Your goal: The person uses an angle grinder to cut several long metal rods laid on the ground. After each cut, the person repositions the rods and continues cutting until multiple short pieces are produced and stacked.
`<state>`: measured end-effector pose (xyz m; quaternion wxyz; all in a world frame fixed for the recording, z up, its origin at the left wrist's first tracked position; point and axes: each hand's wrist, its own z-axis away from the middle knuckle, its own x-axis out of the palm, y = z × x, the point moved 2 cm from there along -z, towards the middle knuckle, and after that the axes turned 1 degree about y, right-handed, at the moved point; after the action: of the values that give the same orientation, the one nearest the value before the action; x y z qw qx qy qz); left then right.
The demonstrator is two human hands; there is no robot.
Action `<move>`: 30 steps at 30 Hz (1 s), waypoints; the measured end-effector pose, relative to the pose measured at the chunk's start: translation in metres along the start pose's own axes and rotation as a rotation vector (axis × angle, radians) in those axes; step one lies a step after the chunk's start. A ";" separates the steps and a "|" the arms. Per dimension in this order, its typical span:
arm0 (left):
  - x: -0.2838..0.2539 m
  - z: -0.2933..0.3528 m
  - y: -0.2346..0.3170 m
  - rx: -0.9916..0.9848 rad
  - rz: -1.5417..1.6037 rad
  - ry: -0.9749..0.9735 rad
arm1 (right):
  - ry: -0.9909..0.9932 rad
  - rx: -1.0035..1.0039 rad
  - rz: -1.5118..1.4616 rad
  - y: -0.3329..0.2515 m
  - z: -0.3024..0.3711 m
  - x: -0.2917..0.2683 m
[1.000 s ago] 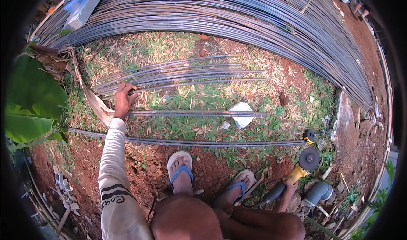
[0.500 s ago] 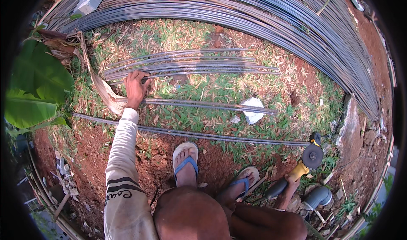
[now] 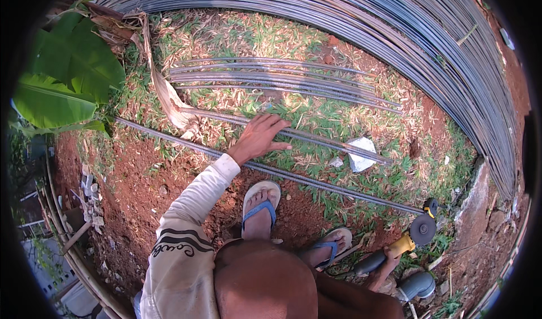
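My left hand (image 3: 259, 137) is over the middle group of steel bars (image 3: 324, 143), its thumb apart from the fingers; whether it touches them I cannot tell. A white stone block (image 3: 362, 154) lies at these bars' right part. Nearer my feet runs a longer pair of bars (image 3: 339, 191), with a yellow-and-black tape measure (image 3: 431, 207) by its right end. My right hand (image 3: 389, 261) grips the yellow angle grinder (image 3: 403, 244) around its body, the dark disc facing up. Beyond my left hand, several short cut bars (image 3: 282, 82) lie side by side on the grass.
A large curved stack of long steel bars (image 3: 350, 23) spans the far side. Broad green leaves (image 3: 73, 76) and a dry leaf (image 3: 166, 96) are at the left. A grey pipe elbow (image 3: 418, 286) lies near the right hand. My sandalled feet (image 3: 261, 209) stand on red soil.
My left hand has come from the short cut bars back toward me and right, to the middle bars. The right hand keeps the grinder. The whole view has shifted and turned slightly.
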<state>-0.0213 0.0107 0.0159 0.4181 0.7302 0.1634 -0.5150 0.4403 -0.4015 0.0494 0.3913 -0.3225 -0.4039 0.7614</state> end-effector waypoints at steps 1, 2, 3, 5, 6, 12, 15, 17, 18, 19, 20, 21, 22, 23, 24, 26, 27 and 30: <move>0.006 -0.004 -0.002 -0.051 0.028 -0.063 | 0.002 -0.002 -0.001 0.002 -0.002 0.000; 0.012 -0.009 -0.004 -0.098 0.060 -0.124 | 0.009 0.003 -0.007 0.003 -0.004 -0.002; 0.017 -0.013 -0.005 -0.128 0.049 -0.130 | 0.038 0.002 -0.025 0.005 -0.007 -0.003; 0.022 -0.013 -0.007 -0.179 0.050 -0.147 | 0.001 0.005 -0.007 0.006 -0.007 -0.006; 0.023 -0.013 -0.008 -0.193 0.062 -0.154 | 0.011 0.005 0.003 0.007 -0.008 -0.008; 0.015 -0.003 0.001 -0.032 0.001 0.249 | 0.003 0.023 -0.022 0.008 -0.012 -0.014; 0.003 0.030 -0.003 -0.103 -0.020 0.366 | 0.004 0.012 -0.024 0.011 -0.015 -0.017; -0.008 0.061 -0.013 -0.153 -0.014 0.316 | 0.061 -0.007 -0.039 0.011 -0.011 -0.022; -0.016 0.078 -0.020 -0.157 -0.012 0.278 | 0.043 0.003 -0.046 0.011 -0.010 -0.022; -0.023 0.096 -0.023 -0.161 -0.034 0.238 | 0.031 0.011 -0.058 0.011 -0.008 -0.020; -0.028 0.111 -0.025 -0.161 -0.050 0.201 | 0.024 0.015 -0.069 0.008 -0.006 -0.020; -0.033 0.120 -0.029 -0.191 -0.065 0.210 | 0.015 -0.007 -0.074 0.007 -0.004 -0.016; -0.039 0.124 -0.034 -0.202 -0.081 0.227 | 0.022 -0.006 -0.056 0.005 -0.003 -0.013; -0.043 0.123 -0.039 -0.235 -0.087 0.223 | 0.033 -0.002 -0.039 0.002 -0.001 -0.009; -0.048 0.120 -0.044 -0.252 -0.093 0.228 | 0.040 0.002 -0.021 0.000 0.000 -0.005; -0.048 0.104 -0.044 -0.229 -0.115 0.245 | 0.024 0.006 -0.011 -0.005 0.003 0.002; -0.045 0.093 -0.042 -0.186 -0.133 0.255 | 0.029 0.000 -0.002 -0.006 0.003 0.006; -0.031 0.060 -0.044 -0.057 -0.155 0.194 | 0.029 -0.018 -0.016 -0.005 0.006 0.011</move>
<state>-0.1008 -0.0037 0.0167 0.3798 0.7496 0.2738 -0.4678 0.4321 -0.3922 0.0549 0.4005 -0.3338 -0.4078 0.7496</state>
